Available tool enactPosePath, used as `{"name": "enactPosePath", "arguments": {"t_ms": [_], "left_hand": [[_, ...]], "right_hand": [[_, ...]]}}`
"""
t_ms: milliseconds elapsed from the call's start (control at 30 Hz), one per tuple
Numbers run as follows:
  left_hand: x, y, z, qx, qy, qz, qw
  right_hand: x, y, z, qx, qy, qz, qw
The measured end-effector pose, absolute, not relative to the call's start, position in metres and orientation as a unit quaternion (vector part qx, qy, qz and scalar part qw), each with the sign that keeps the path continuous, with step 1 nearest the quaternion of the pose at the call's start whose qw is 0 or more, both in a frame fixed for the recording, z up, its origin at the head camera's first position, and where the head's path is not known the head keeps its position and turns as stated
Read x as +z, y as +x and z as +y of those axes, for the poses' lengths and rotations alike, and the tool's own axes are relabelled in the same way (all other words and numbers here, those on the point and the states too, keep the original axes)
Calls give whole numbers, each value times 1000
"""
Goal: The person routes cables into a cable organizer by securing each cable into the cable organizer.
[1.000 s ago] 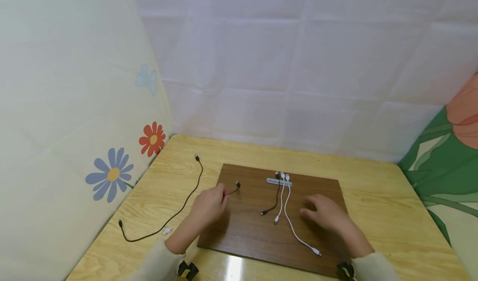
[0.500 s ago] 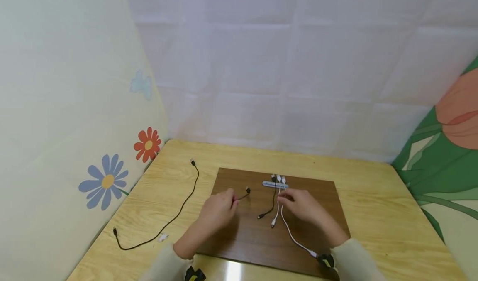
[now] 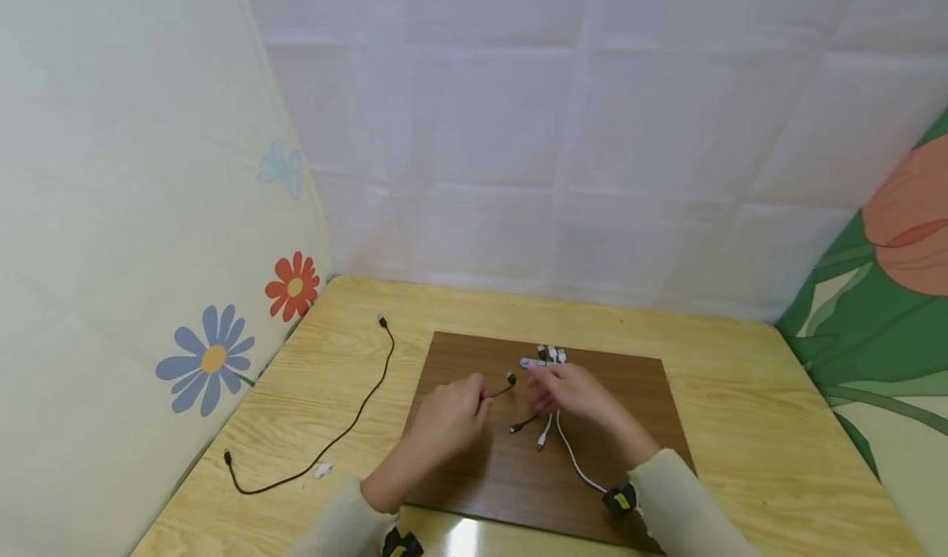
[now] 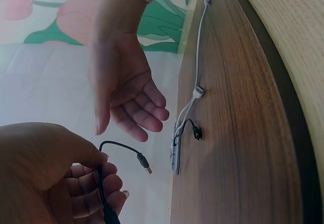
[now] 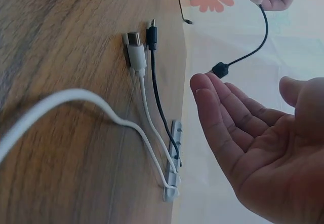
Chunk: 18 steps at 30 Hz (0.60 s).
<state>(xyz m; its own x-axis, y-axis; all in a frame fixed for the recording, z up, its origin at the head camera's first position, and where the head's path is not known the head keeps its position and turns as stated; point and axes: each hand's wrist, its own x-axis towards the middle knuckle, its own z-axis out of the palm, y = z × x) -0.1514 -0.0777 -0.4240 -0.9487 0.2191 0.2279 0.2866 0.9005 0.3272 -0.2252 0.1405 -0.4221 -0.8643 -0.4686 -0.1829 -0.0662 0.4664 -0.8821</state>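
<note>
My left hand [image 3: 452, 413] pinches a short black USB cable [image 4: 121, 144] between thumb and fingers, its plug end sticking out to the right. Facing that plug, my right hand [image 5: 253, 143] is held with fingers loosely extended and nothing in its grasp. The fingertips lie right by the plug in the right wrist view. Below the right hand, a light grey-blue cable clip strip [image 5: 173, 158] sits on the dark wooden board [image 3: 474, 475]. Two white cables [image 5: 144, 89] and one black cable [image 5: 158, 82] run through its slots. In the head view the right hand covers part of the strip.
A longer black cable [image 3: 363, 409] curves over the light wood table [image 3: 755, 425] left of the board. Beside it lies a small white piece [image 3: 322, 470]. Cloth backdrops [image 3: 444, 129] stand behind and at both sides.
My right hand has moved left over the clip strip, toward the left hand. The left hand has brought its black cable right, closer to the strip.
</note>
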Motion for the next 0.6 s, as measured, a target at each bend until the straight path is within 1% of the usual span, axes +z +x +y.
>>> {"name": "enactPosePath", "arguments": {"t_ms": [133, 367, 600], "left_hand": [[-426, -151, -75, -184, -135, -969, 94], [-426, -151, -71, -180, -150, -965, 114], [-426, -151, -66, -181, -154, -965, 109]], "right_hand": [[-424, -227, 138, -500, -152, 823, 221], [-425, -229, 134, -510, -138, 818, 229], [-429, -236, 129, -524, -129, 802, 256]]}}
